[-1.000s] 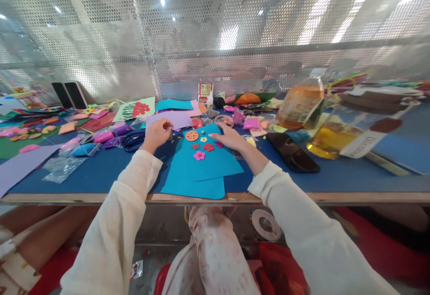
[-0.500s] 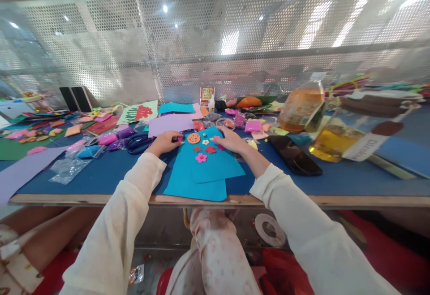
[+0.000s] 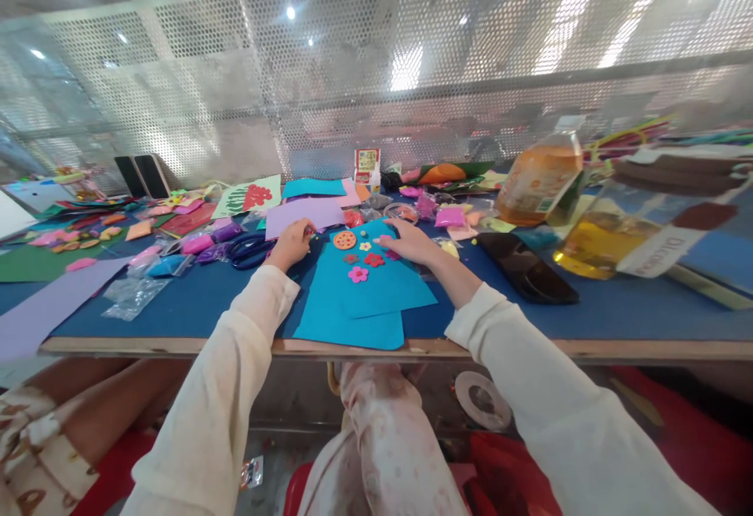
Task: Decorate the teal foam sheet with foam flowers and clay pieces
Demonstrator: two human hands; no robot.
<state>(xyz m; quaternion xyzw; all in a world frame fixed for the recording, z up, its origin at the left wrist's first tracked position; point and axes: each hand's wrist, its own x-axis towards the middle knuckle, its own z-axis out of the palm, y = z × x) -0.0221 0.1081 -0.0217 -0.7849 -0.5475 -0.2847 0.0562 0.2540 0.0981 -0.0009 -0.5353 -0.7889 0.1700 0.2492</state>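
Note:
Two teal felt sheets lie stacked at the table's front edge. On the upper one sit an orange dotted disc, a pink flower, a red flower and a few smaller cut-outs. My right hand rests flat on the sheet's far right corner, fingers stretched out. My left hand is curled just left of the sheet, fingertips pinched on a small pink piece at the edge of a lilac sheet.
Blue scissors and small bags of coloured bits lie left of my left hand. A black phone lies to the right, with two bottles of amber liquid behind it. A glue bottle stands at the back. Another person's arm is at lower left.
My left hand came down from the lilac sheet to the table beside the teal sheet and pinched a small pink piece. My right hand stayed flat on the sheet.

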